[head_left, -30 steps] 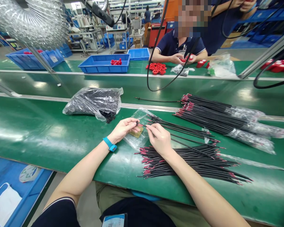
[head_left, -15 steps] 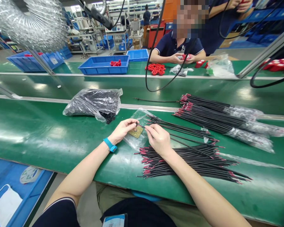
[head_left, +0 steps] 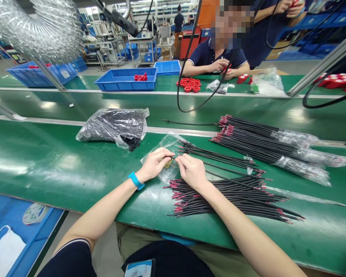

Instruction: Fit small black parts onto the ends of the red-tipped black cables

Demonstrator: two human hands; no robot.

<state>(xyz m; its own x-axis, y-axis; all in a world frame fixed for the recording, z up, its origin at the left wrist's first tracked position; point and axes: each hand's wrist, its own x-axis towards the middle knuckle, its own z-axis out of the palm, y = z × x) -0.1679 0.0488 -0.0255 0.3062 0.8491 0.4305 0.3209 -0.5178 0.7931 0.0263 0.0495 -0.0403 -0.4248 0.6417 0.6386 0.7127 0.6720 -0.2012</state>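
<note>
Over the green tabletop, the left hand and right hand nearly meet. Each grip is pinched, fingertips together, on a thin black cable running between them, above a clear bag with a yellowish piece on it. Loose cables lie beside the right forearm; a bag of black rings sits farther off, to the left.

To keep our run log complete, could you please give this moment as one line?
left hand, right hand: pinching small dark piece between them | beneath: yellow block on clear bag | nearby: loose cables
</note>
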